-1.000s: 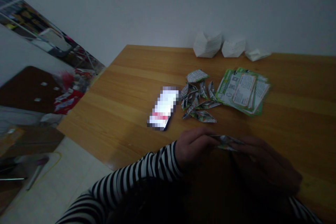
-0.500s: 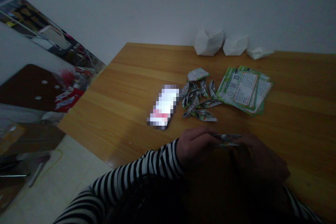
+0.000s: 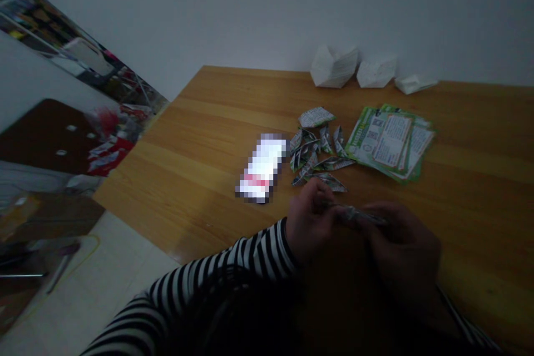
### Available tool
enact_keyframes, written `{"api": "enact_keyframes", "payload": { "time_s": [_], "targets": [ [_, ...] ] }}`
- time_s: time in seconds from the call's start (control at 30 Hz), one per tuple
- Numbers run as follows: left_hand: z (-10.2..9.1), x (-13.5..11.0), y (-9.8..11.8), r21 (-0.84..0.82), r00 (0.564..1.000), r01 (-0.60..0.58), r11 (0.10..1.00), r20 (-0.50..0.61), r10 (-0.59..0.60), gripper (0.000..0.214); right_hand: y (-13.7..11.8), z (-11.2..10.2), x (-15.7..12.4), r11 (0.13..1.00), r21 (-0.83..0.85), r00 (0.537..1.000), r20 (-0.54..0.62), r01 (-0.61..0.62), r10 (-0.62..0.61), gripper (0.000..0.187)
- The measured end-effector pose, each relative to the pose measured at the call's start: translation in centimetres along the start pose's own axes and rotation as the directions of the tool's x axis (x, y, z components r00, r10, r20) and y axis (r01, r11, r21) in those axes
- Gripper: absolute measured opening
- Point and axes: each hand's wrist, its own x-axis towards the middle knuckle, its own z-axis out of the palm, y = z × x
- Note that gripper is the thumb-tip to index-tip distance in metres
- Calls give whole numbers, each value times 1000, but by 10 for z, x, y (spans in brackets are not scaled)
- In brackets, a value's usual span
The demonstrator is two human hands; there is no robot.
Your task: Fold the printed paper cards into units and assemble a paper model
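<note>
Both hands meet over the near part of a wooden table (image 3: 200,139). My left hand (image 3: 308,219) and my right hand (image 3: 403,245) pinch the two ends of a small folded piece of printed paper (image 3: 354,214), fingers closed on it. Just beyond the hands lies a pile of several similar folded paper pieces (image 3: 317,153). A stack of green printed leaflets (image 3: 390,142) sits to the right of that pile. The scene is dim and the right hand is dark.
A lit phone (image 3: 262,169) lies left of the folded pile. Three white folded paper shapes (image 3: 334,67) stand at the table's far edge by the wall. The table's left edge drops to a light floor with clutter (image 3: 104,144).
Both hands have lifted slightly and moved toward the pile, turning the folded piece between them. The view has shifted a little.
</note>
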Motion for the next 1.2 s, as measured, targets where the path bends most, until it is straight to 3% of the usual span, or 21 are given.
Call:
{"api": "enact_keyframes", "payload": {
  "time_s": [0.1, 0.27, 0.43, 0.6, 0.73, 0.83, 0.93, 1.07, 1.2],
  "targets": [
    [-1, 3, 1, 21, 998, 40, 999, 50, -41, 25, 1, 0, 5, 1000, 12, 998, 58, -24, 24, 14],
    [-8, 11, 8, 261, 991, -63, 963, 127, 30, 45, 7, -8, 12, 992, -34, 970, 216, 121, -110, 29],
    [-9, 13, 2, 127, 982, 35, 991, 180, -57, 40, 10, -13, 16, 988, 155, 903, 422, 13, -79, 32],
    [-5, 8, -1, 96, 982, 16, 995, 185, -33, 33, 12, -11, 14, 997, 30, 952, 294, 75, -80, 23],
    [-11, 9, 7, 240, 987, -91, 966, 152, 55, 35, 16, -12, 13, 968, -187, 978, 152, 168, -141, 24],
    [-24, 18, 17, 466, 956, -285, 838, 81, 281, 30, 21, -18, 18, 908, -323, 963, 61, 268, -262, 25],
    [-36, 31, 22, 669, 882, -407, 622, 112, 457, 19, 29, -23, 27, 834, -414, 929, 112, 365, -352, 25],
    [-44, 40, 18, 810, 848, -471, 348, 308, 432, 24, 38, -25, 36, 768, -454, 892, 201, 451, -405, 22],
    [-46, 40, 13, 840, 857, -473, 264, 369, 360, 17, 38, -26, 39, 710, -470, 845, 185, 524, -501, 17]
  ]
}}
